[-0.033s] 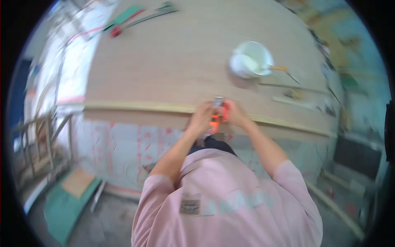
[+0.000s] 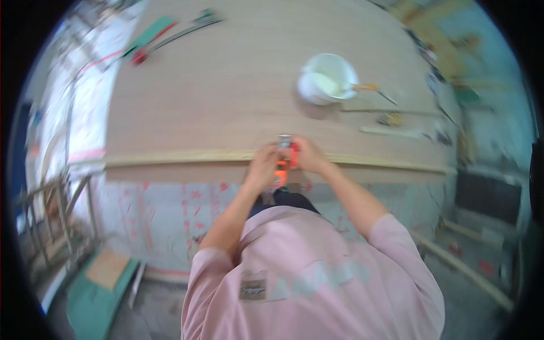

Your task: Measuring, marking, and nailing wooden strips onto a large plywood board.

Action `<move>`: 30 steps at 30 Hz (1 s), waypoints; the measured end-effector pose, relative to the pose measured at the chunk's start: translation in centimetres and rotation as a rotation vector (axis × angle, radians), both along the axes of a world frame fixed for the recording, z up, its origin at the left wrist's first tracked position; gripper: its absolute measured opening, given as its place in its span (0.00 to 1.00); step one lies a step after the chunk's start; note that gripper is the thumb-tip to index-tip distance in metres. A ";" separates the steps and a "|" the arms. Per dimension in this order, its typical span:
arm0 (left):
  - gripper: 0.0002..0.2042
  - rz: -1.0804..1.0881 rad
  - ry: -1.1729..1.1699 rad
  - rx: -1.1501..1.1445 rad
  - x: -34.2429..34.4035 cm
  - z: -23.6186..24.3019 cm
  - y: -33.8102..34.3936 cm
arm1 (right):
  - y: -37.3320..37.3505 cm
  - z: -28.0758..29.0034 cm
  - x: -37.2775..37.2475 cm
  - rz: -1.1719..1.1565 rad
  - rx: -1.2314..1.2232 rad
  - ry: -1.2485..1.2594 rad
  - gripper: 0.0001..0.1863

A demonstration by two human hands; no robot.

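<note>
Left hand (image 2: 262,165) and right hand (image 2: 310,156) flank a tool (image 2: 281,174) at the strip (image 2: 181,156) along the panel's (image 2: 226,90) near edge. Beyond, slightly right, stands a bucket (image 2: 309,88), a handle (image 2: 365,87) at its right rim. A bar (image 2: 180,39) lies far left; near left, below the panel, a board (image 2: 107,269) rests atop a sheet (image 2: 90,306).

My feed shows a smooth, matt wood bench (image 2: 226,90), plastic-looking bucket (image 2: 311,93) and orange tool (image 2: 281,175), matt cloth shirt (image 2: 340,249).

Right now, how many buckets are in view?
1. The white bucket stands on the board, beyond your right hand and slightly to its right. I see no other, though the blurred edges of the picture may hide some.
</note>
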State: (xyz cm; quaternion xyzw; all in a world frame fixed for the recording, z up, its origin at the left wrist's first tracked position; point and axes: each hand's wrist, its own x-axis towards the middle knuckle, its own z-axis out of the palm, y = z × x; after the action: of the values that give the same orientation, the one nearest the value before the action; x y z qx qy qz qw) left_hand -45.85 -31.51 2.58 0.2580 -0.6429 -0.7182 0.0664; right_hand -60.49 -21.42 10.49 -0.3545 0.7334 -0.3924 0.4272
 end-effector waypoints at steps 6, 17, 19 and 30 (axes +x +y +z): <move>0.14 -0.058 -0.049 0.201 -0.1 3.8 -1.1 | -0.3 -1.1 0.8 -0.132 -0.067 0.044 0.16; 0.11 -0.067 -0.164 0.047 -2.1 4.5 -1.4 | 1.5 0.2 -2.0 -0.067 0.006 0.063 0.17; 0.11 -0.121 -0.172 -0.167 -2.0 2.4 -1.3 | 3.0 -1.1 -2.6 -0.036 -0.017 0.407 0.19; 0.18 0.166 -0.231 0.918 -5.2 5.6 0.0 | 14.2 -5.7 -11.1 0.115 0.232 0.819 0.33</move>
State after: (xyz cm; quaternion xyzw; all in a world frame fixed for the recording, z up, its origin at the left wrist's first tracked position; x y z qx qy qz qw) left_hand -51.00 -31.54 8.14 0.3892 -0.2398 -0.8867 -0.0691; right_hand -71.61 -7.21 4.76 -0.4710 0.8608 -0.1097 0.1587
